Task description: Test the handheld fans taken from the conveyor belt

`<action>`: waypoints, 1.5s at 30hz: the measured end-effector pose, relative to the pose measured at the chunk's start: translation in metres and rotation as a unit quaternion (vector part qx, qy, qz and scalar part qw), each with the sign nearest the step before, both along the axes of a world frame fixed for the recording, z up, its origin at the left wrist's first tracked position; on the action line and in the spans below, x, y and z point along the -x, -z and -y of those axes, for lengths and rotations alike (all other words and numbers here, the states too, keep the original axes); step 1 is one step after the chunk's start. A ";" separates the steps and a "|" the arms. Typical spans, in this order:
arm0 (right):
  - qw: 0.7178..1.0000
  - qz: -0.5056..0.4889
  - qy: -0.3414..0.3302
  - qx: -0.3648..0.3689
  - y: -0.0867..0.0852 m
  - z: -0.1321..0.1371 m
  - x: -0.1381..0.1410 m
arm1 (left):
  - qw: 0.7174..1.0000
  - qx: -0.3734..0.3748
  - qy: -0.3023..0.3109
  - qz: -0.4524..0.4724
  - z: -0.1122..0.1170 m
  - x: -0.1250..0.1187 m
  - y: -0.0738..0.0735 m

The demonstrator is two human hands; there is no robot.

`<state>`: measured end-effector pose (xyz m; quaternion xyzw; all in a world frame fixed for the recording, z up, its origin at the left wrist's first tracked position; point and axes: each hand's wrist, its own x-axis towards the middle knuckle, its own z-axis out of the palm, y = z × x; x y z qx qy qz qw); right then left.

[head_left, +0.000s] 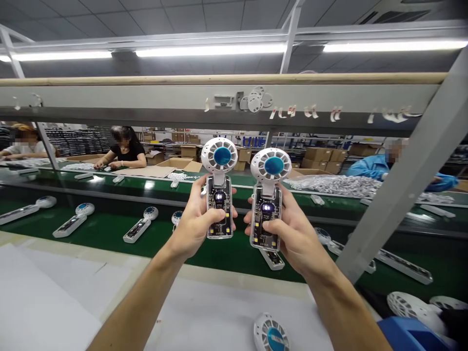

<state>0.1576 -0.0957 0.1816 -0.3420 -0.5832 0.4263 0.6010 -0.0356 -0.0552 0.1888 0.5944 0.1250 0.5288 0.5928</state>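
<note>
Gripping one upright fan each, left hand point(193, 222) and right hand point(292, 234) hover side by side, fans narrowly apart, above the belt point(109, 234).

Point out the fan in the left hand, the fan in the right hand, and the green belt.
Left fan point(219, 195), head view: on its clear handle.
Right fan point(273, 165), head view: on its blue hub.
Green belt point(109, 229), head view: on bare belt between fans.

Left fan point(219, 195) showing white slotted head, blue centre disc, clear body glowing purple with yellow dots. Right fan point(268, 200) wearing same white, teal-blue, clear and purple. Conveyor belt point(109, 229) running dark green. Worktable point(54, 292) lying white. Fan on table point(269, 334) showing white head, blue centre. Bin point(409, 334) sitting bright blue. Cardboard boxes point(321, 158) showing brown. Co-worker's sleeve point(369, 168) showing light blue.
</note>
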 end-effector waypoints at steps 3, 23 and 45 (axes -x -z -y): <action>1.000 -0.012 -0.004 -0.001 0.000 0.000 0.002 | 1.000 0.010 -0.005 0.003 0.001 -0.001 0.000; 0.999 -0.016 -0.025 0.041 -0.001 -0.002 0.005 | 0.998 0.041 -0.028 0.044 -0.001 0.001 -0.005; 0.999 -0.012 -0.013 0.034 -0.005 0.002 0.004 | 0.996 0.031 0.014 0.083 0.000 -0.003 0.002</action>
